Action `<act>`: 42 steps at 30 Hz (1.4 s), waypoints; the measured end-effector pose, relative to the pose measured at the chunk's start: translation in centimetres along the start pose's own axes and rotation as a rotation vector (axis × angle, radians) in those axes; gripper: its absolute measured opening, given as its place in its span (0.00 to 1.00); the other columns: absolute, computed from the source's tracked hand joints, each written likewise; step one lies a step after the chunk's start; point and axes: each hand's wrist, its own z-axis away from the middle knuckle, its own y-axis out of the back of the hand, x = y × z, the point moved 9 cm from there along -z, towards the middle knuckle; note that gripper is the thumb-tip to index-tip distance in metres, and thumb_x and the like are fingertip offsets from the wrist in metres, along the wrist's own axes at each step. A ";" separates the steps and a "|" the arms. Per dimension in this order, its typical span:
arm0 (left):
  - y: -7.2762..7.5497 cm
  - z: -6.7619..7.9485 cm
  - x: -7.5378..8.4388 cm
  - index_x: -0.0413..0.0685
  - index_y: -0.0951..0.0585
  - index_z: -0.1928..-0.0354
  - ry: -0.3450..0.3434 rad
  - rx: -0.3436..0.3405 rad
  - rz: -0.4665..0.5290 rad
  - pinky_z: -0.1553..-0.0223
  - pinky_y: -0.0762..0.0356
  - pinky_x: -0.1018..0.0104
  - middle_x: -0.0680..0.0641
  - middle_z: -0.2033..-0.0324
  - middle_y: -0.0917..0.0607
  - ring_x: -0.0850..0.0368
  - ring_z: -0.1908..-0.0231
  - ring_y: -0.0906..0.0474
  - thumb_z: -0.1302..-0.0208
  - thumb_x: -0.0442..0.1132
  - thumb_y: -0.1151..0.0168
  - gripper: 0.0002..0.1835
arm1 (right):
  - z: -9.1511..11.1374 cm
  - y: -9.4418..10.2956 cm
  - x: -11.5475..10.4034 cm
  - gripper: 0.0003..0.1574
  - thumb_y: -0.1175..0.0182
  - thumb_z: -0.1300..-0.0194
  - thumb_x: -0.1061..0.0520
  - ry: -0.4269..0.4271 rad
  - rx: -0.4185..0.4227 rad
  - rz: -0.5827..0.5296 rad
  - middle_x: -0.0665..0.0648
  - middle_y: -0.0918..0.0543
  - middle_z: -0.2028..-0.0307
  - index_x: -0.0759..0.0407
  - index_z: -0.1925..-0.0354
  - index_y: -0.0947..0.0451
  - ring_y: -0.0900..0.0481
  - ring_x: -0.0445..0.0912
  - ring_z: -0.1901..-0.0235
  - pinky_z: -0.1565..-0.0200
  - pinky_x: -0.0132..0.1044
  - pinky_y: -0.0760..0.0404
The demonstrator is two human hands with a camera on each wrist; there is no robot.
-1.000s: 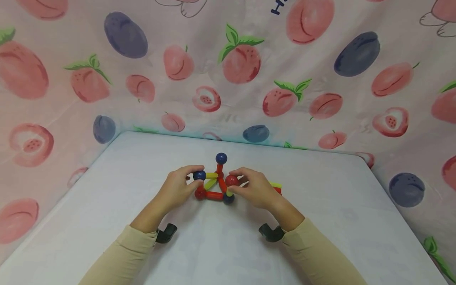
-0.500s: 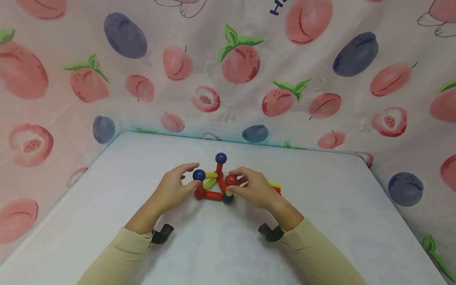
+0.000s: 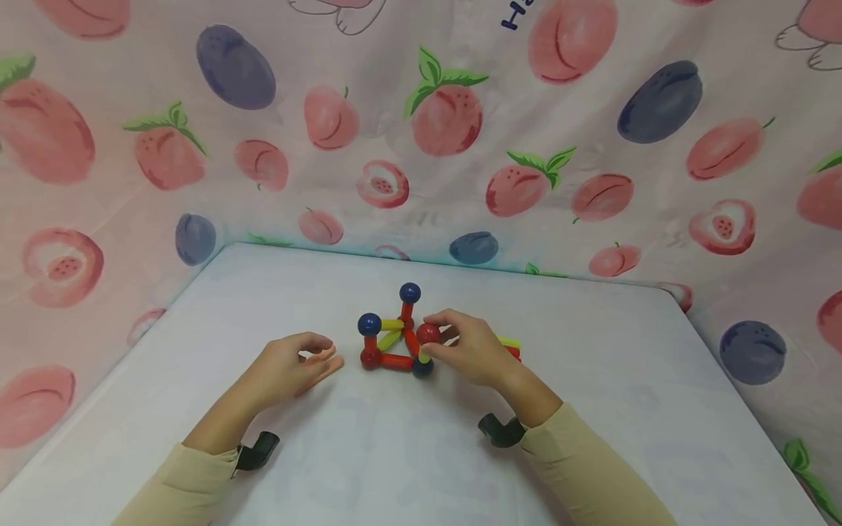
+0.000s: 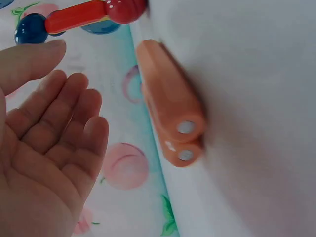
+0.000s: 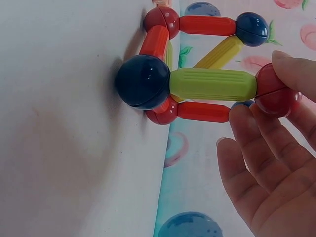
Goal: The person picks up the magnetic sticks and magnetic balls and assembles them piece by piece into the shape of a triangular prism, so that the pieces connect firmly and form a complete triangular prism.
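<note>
A frame of magnetic sticks and balls stands on the white table. Its base has red sticks (image 3: 397, 361) and a yellow one between balls, and upright sticks rise from the corners. My right hand (image 3: 470, 347) pinches the red ball (image 5: 277, 90) atop an upright yellow-green stick (image 5: 213, 84), which stands on a dark blue ball (image 5: 142, 82). Left of the frame, my left hand (image 3: 279, 372) holds nothing, its fingers loosely extended. In the left wrist view, two orange sticks (image 4: 172, 94) with metal ends lie side by side on the table near this hand.
Yellow and red sticks (image 3: 511, 349) lie right of the frame, partly behind my right hand. A blue ball (image 3: 410, 293) tops the far upright, another blue ball (image 3: 370, 324) the left one. A fruit-print cloth (image 3: 421, 190) hangs behind the table.
My left hand has let go of the blue ball at the left corner and moved left and toward me, by the orange sticks. My right hand stays at the red ball.
</note>
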 end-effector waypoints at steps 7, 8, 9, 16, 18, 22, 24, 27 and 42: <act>-0.8 0.1 -1.2 0.43 0.17 0.45 0.035 -0.039 0.025 0.48 0.21 0.49 0.47 0.53 0.14 0.48 0.51 0.18 0.34 0.58 0.35 0.27 | -0.1 0.0 0.1 0.28 0.30 0.36 0.53 0.001 0.000 0.001 0.50 0.18 0.50 0.53 0.39 0.23 0.20 0.48 0.52 0.58 0.38 0.16; -1.0 0.1 -1.3 0.43 0.18 0.44 0.042 -0.044 0.026 0.48 0.21 0.50 0.47 0.52 0.14 0.48 0.50 0.18 0.34 0.57 0.35 0.27 | -0.1 0.0 0.1 0.28 0.30 0.36 0.53 0.002 -0.002 0.000 0.51 0.18 0.50 0.53 0.39 0.23 0.20 0.48 0.52 0.58 0.38 0.16; -1.1 0.0 -1.4 0.42 0.18 0.44 0.047 -0.050 0.028 0.48 0.20 0.51 0.46 0.51 0.14 0.48 0.50 0.19 0.33 0.55 0.34 0.26 | -0.1 0.0 0.1 0.28 0.30 0.35 0.53 0.006 -0.003 -0.002 0.51 0.18 0.50 0.54 0.39 0.23 0.20 0.48 0.52 0.58 0.38 0.16; -2.2 0.0 -1.8 0.37 0.20 0.43 0.071 -0.098 0.049 0.56 0.17 0.62 0.45 0.48 0.16 0.54 0.54 0.20 0.34 0.42 0.32 0.22 | -0.1 -0.1 -0.1 0.28 0.30 0.36 0.53 0.020 -0.007 0.001 0.51 0.18 0.50 0.55 0.39 0.23 0.20 0.48 0.52 0.57 0.38 0.16; -2.4 0.1 -1.8 0.39 0.19 0.43 0.082 -0.112 0.031 0.51 0.19 0.59 0.47 0.50 0.16 0.55 0.54 0.20 0.34 0.44 0.31 0.22 | -0.1 -0.1 -0.1 0.28 0.30 0.36 0.53 0.019 -0.007 0.000 0.50 0.18 0.50 0.53 0.39 0.23 0.20 0.47 0.52 0.57 0.38 0.16; -2.9 0.2 -2.1 0.44 0.18 0.45 0.109 -0.163 -0.012 0.45 0.24 0.51 0.50 0.56 0.16 0.53 0.54 0.23 0.36 0.40 0.30 0.18 | -0.1 -0.1 -0.1 0.28 0.30 0.36 0.53 0.015 -0.006 0.005 0.50 0.18 0.51 0.53 0.39 0.23 0.20 0.47 0.52 0.57 0.37 0.16; -3.2 0.2 -2.2 0.45 0.17 0.47 0.112 -0.184 -0.028 0.45 0.25 0.49 0.50 0.58 0.17 0.52 0.55 0.25 0.38 0.37 0.29 0.17 | -0.1 -0.1 -0.1 0.28 0.30 0.36 0.53 0.014 -0.005 0.008 0.50 0.18 0.51 0.53 0.39 0.23 0.20 0.47 0.52 0.57 0.37 0.16; -3.4 0.3 -2.1 0.46 0.16 0.50 0.101 -0.197 -0.041 0.47 0.25 0.50 0.50 0.59 0.17 0.51 0.56 0.25 0.39 0.35 0.28 0.15 | -0.1 -0.1 -0.1 0.28 0.30 0.36 0.53 0.018 -0.006 0.007 0.50 0.18 0.51 0.53 0.39 0.23 0.20 0.47 0.52 0.57 0.37 0.16; -2.9 0.3 -0.3 0.50 0.16 0.57 0.005 -0.163 -0.018 0.56 0.21 0.61 0.54 0.64 0.18 0.57 0.62 0.24 0.39 0.38 0.28 0.09 | -0.2 -0.2 0.2 0.27 0.30 0.36 0.53 -0.003 -0.023 -0.009 0.49 0.18 0.52 0.51 0.39 0.23 0.20 0.47 0.52 0.58 0.38 0.16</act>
